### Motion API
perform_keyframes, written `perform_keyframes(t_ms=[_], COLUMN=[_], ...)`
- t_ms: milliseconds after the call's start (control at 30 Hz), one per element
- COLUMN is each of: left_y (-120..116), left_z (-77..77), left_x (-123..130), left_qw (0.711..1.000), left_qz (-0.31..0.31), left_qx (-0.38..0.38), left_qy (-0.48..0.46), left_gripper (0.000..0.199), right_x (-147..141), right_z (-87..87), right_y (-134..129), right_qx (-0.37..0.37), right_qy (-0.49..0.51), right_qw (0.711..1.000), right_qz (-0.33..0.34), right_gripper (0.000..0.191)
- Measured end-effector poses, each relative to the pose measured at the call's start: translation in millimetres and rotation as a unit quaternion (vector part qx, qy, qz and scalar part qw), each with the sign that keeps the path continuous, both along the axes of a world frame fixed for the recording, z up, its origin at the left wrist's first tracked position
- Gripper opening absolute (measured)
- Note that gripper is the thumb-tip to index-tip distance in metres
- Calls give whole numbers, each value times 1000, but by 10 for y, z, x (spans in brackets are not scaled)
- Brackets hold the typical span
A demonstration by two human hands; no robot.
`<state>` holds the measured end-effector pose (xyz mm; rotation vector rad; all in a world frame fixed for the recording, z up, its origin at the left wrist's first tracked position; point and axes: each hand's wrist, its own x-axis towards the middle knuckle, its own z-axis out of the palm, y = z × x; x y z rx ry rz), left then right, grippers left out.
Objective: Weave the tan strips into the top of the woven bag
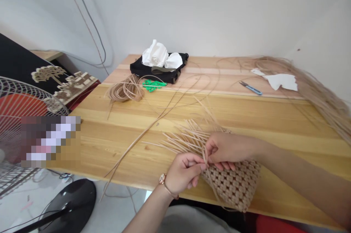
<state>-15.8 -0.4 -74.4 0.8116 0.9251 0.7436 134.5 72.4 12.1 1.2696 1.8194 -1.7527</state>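
A woven piece of light brown cane-like strands lies at the table's front edge, its finished part in a knotted openwork pattern. Many loose strand ends fan out from its left side. My left hand, with a watch at the wrist, pinches a strand at the weave's edge between thumb and fingertips. Close beside it, my right hand reaches over the weave and has its fingers closed on the same strand area. Part of the weave is hidden under my right hand and forearm.
On the wooden table lie a coil of strands, green bits, a black bag with white paper, blue thread snips and a strand bundle. A fan stands at left.
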Motion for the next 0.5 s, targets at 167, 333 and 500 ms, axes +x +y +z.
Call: perform_keyframes(t_ms=[167, 333, 500], left_y=[-40, -85, -93], left_z=[-57, -58, -59], left_x=[22, 46, 73], left_qw=[1000, 999, 998], left_qz=[15, 31, 57], left_qx=[18, 28, 25], left_qy=[-2, 9, 1], left_gripper=[34, 36, 37], right_x=[-102, -127, -44], right_z=[-12, -125, -134], right_y=[127, 215, 149], right_qx=[0, -60, -43], right_qy=[-20, -16, 22], right_qw=[993, 988, 997], right_qz=[114, 141, 69], right_gripper=[13, 3, 12])
